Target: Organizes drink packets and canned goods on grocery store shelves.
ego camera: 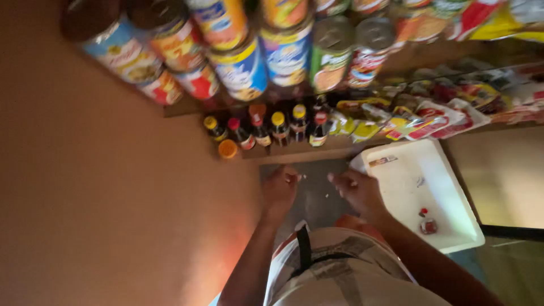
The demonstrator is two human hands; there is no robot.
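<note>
My left hand (279, 189) and my right hand (357, 190) are held close together in front of my body, over a grey floor. Both have their fingers curled, and something small and white shows at the fingertips of each; I cannot tell what it is. A white foam lid (447, 195) lies just right of my right hand, with a few small red and white bits on it. Beyond my hands a low shelf carries a row of dark sauce bottles (272, 129) with yellow, red and orange caps.
Large colourful tins (243, 62) are stacked on the shelf above the bottles. Red, white and yellow sachets (430, 116) fill the shelf to the right. A plain tan wall (102, 215) stands at the left. A light counter surface (504, 175) lies at the right.
</note>
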